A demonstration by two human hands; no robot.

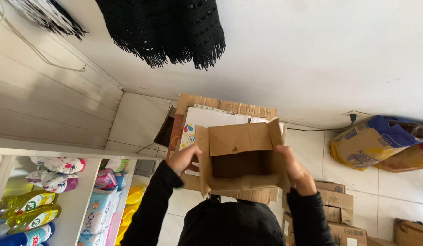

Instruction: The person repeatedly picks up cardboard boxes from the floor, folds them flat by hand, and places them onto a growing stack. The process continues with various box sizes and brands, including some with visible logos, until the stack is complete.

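Cardboard box (pixel 241 157) is held open in front of the person, above a pile of flattened cartons (pixel 225 109). Left hand (pixel 184 159) and right hand (pixel 296 171) each grip 1 side wall, fingers closed on it. I think even pressure on both sides keeps it square. Green and blue bottles (pixel 27 212) and white packets (pixel 56 171) fill a shelf at left; a yellow-blue sack (pixel 368 141) lies at right.

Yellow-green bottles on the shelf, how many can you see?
2. One yellow-green bottle lies on the lower-left shelf; the second lies just below it. A blue bottle sits beneath; more may be hidden past the frame edge.
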